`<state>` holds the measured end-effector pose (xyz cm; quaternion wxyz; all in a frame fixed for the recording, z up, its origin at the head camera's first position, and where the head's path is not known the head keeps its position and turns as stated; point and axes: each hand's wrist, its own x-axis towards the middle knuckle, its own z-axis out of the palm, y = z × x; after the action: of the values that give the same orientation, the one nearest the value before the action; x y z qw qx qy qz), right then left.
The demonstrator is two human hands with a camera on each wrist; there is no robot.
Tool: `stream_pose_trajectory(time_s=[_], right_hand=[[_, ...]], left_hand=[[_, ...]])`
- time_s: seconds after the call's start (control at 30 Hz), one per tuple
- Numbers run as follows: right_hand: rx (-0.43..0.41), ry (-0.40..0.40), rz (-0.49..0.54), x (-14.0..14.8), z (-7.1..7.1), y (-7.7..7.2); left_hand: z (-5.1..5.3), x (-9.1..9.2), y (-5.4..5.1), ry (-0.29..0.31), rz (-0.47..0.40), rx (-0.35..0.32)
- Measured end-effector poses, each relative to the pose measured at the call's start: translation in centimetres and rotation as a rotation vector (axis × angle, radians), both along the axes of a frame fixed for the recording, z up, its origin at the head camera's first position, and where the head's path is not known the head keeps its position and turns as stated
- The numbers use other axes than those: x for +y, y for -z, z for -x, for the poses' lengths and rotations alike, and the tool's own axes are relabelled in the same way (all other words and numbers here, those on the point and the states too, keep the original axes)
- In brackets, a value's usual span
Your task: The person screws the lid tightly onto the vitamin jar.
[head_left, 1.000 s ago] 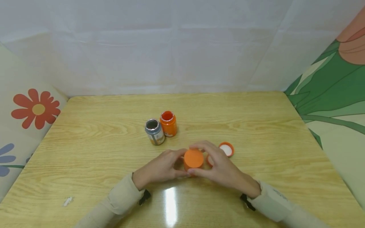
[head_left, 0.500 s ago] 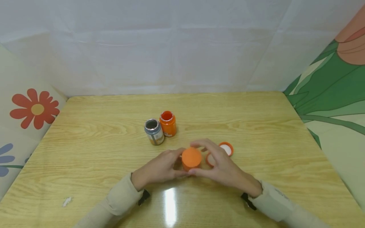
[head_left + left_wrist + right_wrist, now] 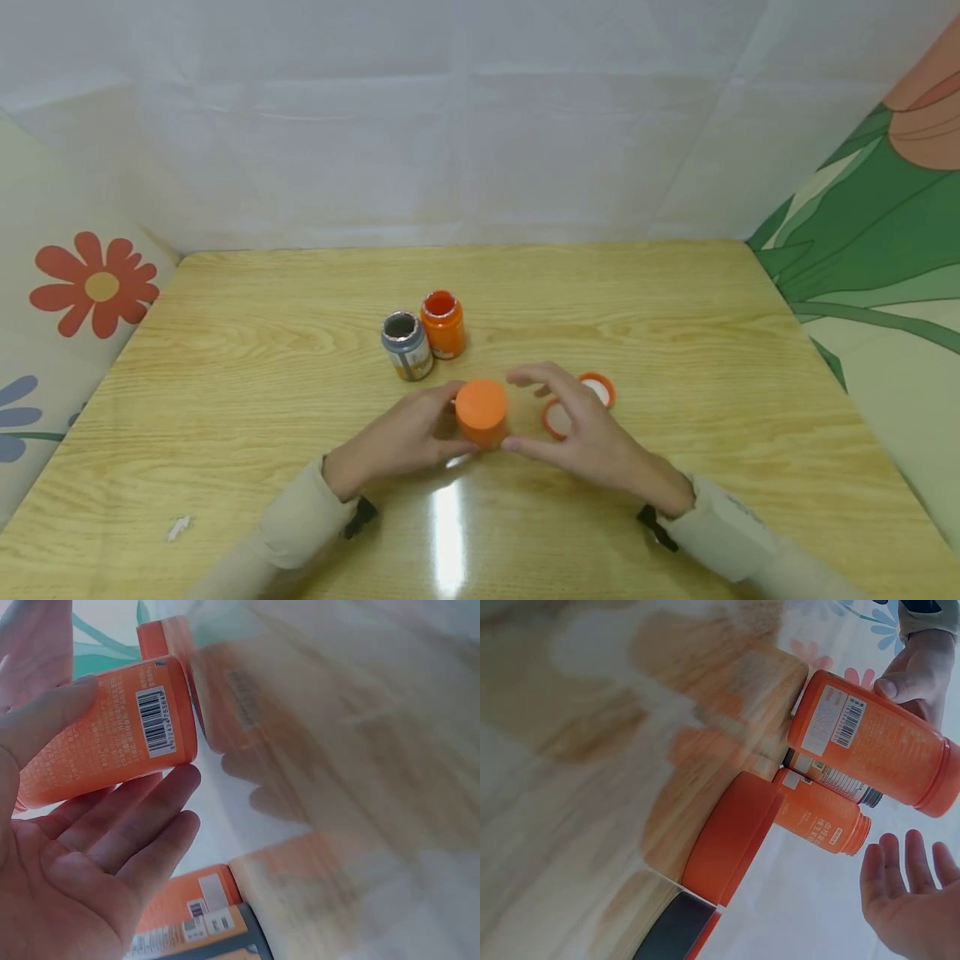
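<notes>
My left hand (image 3: 405, 437) grips a capped orange bottle (image 3: 482, 412) upright, with thumb and fingers on its sides. A barcode shows on the bottle's wall in the left wrist view. Just right of it, my right hand (image 3: 592, 433) is spread with a gap between its fingers and the bottle. Two upturned lids with pale insides, a far lid (image 3: 597, 390) and a near lid (image 3: 556, 419), lie beside the right hand, the near one partly covered by it. In the right wrist view the outer sides are an orange lid (image 3: 731, 840) and a dark lid (image 3: 676, 930).
Behind the hands stand two uncapped bottles side by side, a grey one (image 3: 407, 346) and an orange one (image 3: 443, 325). A small white scrap (image 3: 178, 528) lies on the wooden table (image 3: 262, 333) at the front left. A white sheet (image 3: 450, 150) hangs along the back edge.
The left hand has drawn the orange bottle leftward. The right hand has let go of it and stayed nearly in place, its fingers now apart from the bottle. Lids and open bottles stay put.
</notes>
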<state>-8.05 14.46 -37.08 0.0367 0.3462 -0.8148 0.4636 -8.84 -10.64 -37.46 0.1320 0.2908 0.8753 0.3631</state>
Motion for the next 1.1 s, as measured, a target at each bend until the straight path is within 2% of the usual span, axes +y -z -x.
stream_pose_trajectory(time_s=[0.2, 0.5, 0.73, 1.1], right_hand=[[0.005, 0.01, -0.001, 0.2, 0.1, 0.1], [-0.088, 0.05, -0.022, 1.7, 0.1, 0.2], [-0.036, 0.065, -0.02, 2.6, 0.2, 0.7], [-0.068, 0.086, -0.095, 3.2, -0.1, 0.5]], left_hand=[[-0.1, -1.2, 0.3, -0.039, -0.03, -0.015], [-0.7, -3.5, 0.4, -0.103, -0.045, 0.006], [-0.9, -4.6, 0.2, -0.132, -0.048, 0.0], [-1.4, -5.9, 0.2, -0.177, -0.048, 0.024]])
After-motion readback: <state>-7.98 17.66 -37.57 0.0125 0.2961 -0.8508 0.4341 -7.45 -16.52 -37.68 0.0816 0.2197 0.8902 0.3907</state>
